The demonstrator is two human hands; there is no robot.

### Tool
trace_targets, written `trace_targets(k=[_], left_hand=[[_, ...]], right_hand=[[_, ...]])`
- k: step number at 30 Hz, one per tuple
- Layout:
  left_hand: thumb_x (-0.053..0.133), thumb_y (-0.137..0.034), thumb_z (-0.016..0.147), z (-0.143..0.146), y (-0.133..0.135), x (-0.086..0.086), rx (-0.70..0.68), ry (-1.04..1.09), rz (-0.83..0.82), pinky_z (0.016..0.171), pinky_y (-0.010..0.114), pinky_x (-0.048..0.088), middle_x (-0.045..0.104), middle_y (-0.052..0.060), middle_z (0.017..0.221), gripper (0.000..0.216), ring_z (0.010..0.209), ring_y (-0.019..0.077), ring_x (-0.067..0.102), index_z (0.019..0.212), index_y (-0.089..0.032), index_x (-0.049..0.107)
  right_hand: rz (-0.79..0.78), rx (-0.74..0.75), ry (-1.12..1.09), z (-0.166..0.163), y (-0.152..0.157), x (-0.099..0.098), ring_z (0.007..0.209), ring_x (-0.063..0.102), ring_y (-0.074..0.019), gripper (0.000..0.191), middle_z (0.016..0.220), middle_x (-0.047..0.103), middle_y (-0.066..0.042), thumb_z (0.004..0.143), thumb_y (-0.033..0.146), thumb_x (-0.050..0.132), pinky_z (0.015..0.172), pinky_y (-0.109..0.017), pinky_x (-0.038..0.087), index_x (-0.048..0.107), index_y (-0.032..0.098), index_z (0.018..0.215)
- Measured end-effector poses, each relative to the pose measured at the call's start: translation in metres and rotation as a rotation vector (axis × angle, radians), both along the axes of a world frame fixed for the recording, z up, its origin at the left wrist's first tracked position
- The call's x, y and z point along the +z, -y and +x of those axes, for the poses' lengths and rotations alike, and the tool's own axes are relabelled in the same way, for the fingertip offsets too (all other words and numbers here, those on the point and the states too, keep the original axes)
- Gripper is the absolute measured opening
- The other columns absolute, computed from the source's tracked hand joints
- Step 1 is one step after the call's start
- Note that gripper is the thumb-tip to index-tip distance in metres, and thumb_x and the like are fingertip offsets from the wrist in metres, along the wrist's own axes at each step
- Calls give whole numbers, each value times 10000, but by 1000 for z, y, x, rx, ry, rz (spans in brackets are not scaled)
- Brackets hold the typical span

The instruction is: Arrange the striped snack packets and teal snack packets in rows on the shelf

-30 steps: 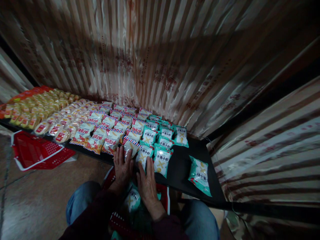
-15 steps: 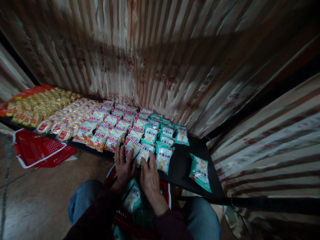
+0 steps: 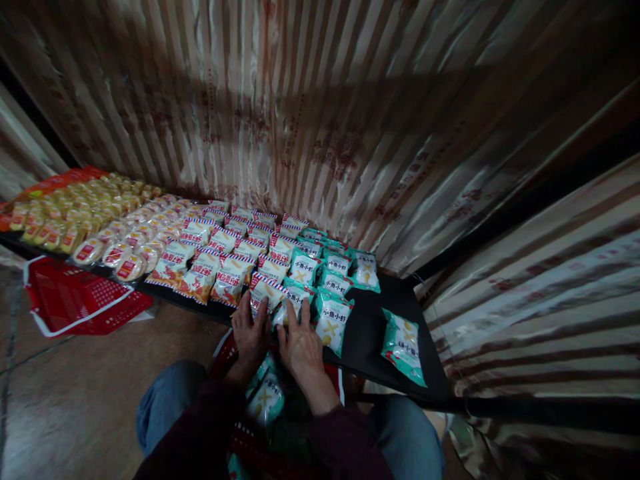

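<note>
My left hand rests at the shelf's front edge, its fingers stretched out on the lower end of a snack bag with red lettering. Beside it, my right hand lies with spread fingers over a teal and white snack bag, which it partly covers. Neither hand is wrapped around a bag. To the right of my right hand is another teal bag in the front row. Below my wrists, more teal bags sit in a red basket between my knees.
The black shelf also carries round wrapped pastries, yellow packets and a lone teal bag near its right end. A red basket stands on the floor at left. Striped sheeting hangs behind.
My fingers have shifted slightly on the two front bags, with the right fingers spreading a little more. The bags stay in their rows; the view has tilted very slightly.
</note>
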State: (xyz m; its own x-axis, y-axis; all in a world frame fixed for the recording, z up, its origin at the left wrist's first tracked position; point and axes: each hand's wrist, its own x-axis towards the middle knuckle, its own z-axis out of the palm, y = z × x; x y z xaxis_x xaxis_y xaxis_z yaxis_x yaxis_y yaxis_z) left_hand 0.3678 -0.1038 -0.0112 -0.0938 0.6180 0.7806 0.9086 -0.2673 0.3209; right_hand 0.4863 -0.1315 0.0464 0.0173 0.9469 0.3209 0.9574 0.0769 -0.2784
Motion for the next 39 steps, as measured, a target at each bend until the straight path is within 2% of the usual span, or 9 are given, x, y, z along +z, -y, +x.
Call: trace_targets(k=[3, 8, 13, 20, 26, 30, 34, 36, 39], left_hand=[[601, -169, 856, 0, 0, 2, -4, 13, -1, 979, 438, 411, 306, 181, 1532, 479, 1332, 336, 418, 1327, -227, 535], [585, -163, 863, -1, -2, 5, 0, 24, 6, 959, 439, 423, 322, 202, 1513, 508, 1331, 344, 414, 1360, -214, 493], [578, -180, 871, 0, -5, 10, -10, 34, 24, 994, 443, 403, 294, 185, 1539, 561, 1356, 342, 392, 1410, -235, 435], [596, -159, 860, 4, -16, 21, -30, 28, 50, 1017, 459, 395, 282, 194, 1540, 592, 1373, 336, 364, 1420, -214, 411], [531, -207, 910, 16, -22, 15, -16, 61, -24, 1086, 533, 316, 199, 236, 1560, 655, 1440, 358, 216, 1497, -139, 249], [479, -259, 929, 21, -18, 12, -39, 45, -97, 1111, 584, 259, 120, 247, 1576, 688, 1456, 380, 133, 1515, -91, 161], [490, -246, 925, 20, -16, 9, -30, 49, -62, 1126, 591, 235, 117, 220, 1586, 680, 1462, 372, 119, 1517, -121, 179], [514, -231, 917, 19, -16, 7, -25, 54, -38, 1129, 592, 237, 128, 200, 1589, 675, 1462, 368, 130, 1514, -150, 208], [553, -228, 903, 17, -17, 4, -32, 62, -5, 1129, 596, 247, 150, 163, 1594, 662, 1457, 363, 162, 1500, -198, 269]], right_hand=[[-24, -15, -11, 0, -3, -2, 905, 693, -292, 536, 1562, 263, -160, 868, 269, 524, 688, -405, 551, 461, 262, 1400], [22, -42, -104, -2, -2, -2, 1179, 556, -352, 437, 1460, 342, -201, 868, 218, 526, 801, -437, 566, 539, 186, 1304], [117, -11, -190, -2, 2, -6, 1161, 547, -317, 391, 1392, 351, -193, 882, 192, 504, 766, -421, 589, 555, 187, 1270], [143, 20, -203, 2, -8, -4, 1260, 461, -314, 390, 1429, 295, -177, 899, 142, 453, 943, -470, 531, 560, 180, 1273], [175, 16, -144, 4, -14, -8, 1346, 352, -327, 484, 1500, 298, -153, 896, 110, 420, 985, -517, 481, 492, 216, 1363], [177, 34, -80, 4, -7, -8, 1399, 265, -342, 547, 1570, 204, -139, 893, 105, 427, 1014, -532, 445, 413, 212, 1429], [235, 31, -13, 16, 9, -5, 1436, 204, -342, 578, 1606, 144, -90, 923, 147, 421, 1060, -585, 359, 324, 280, 1477], [292, -43, 17, 27, 19, -7, 1446, 167, -368, 568, 1614, 109, -85, 937, 205, 447, 1060, -628, 319, 311, 300, 1480], [337, -176, 27, 46, 29, -17, 1439, 133, -431, 634, 1612, 47, -145, 925, 330, 520, 1017, -693, 309, 259, 269, 1500]])
